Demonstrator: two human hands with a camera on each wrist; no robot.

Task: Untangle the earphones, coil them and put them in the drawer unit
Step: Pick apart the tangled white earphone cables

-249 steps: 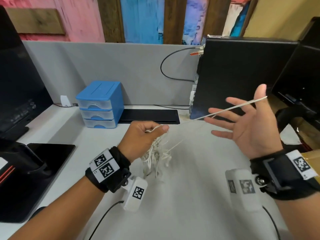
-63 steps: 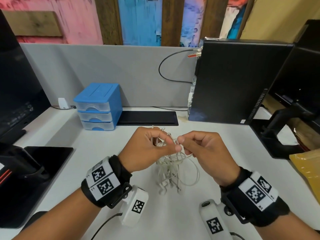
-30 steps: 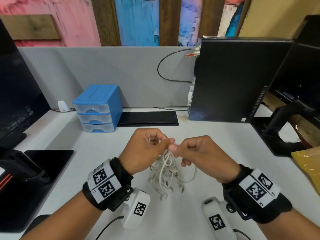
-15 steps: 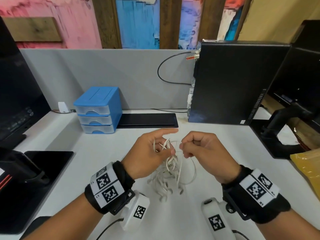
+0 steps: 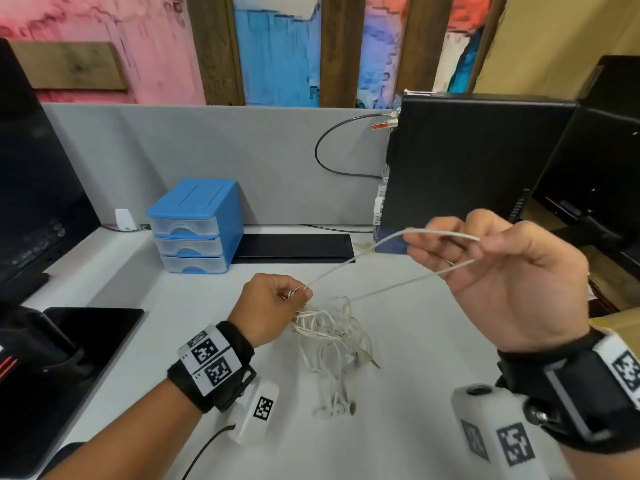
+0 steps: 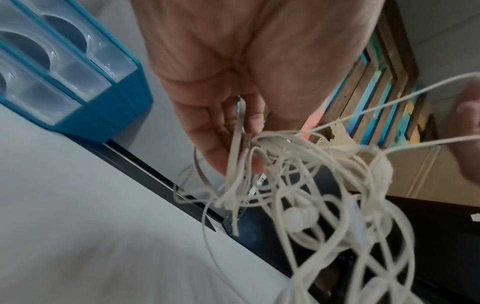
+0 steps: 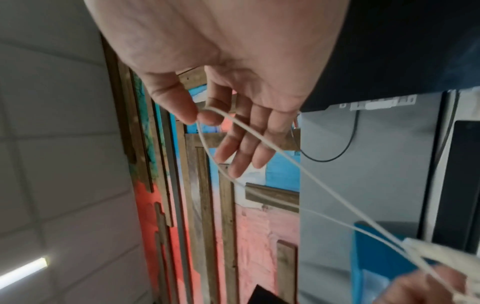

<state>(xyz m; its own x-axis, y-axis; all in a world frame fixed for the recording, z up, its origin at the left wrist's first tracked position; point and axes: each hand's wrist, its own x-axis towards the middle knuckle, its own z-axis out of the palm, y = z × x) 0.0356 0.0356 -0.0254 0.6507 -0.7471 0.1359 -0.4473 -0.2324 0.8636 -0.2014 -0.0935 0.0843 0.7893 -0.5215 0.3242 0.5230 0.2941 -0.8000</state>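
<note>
Desk scene, seen from the person's head and both wrists. The left hand (image 5: pixel 273 306) is held low over the white desk (image 5: pixel 415 358), its fingers (image 6: pixel 215 144) curled around the top of a tangled bundle of white wired earphones (image 5: pixel 332 337). The rest of the tangle hangs below the fist, with the earbuds (image 5: pixel 334 407) and the metal jack plug (image 5: pixel 372 360) lying on the desk surface. The right hand (image 5: pixel 498 275) is raised higher and to the right. Its thumb and forefinger pinch a loop of the earphone cord (image 7: pixel 207 111), while its other fingers are spread and loosely extended. From this pinch two strands of cord run back down and to the left, one to the left fist and one into the tangle just beside it. The blue three-drawer unit (image 5: pixel 197 226) stands at the rear left of the desk against the grey partition (image 5: pixel 207 150), well apart from both hands, with all its clear drawers closed. A black computer tower (image 5: pixel 467 168) stands at the rear right.
</note>
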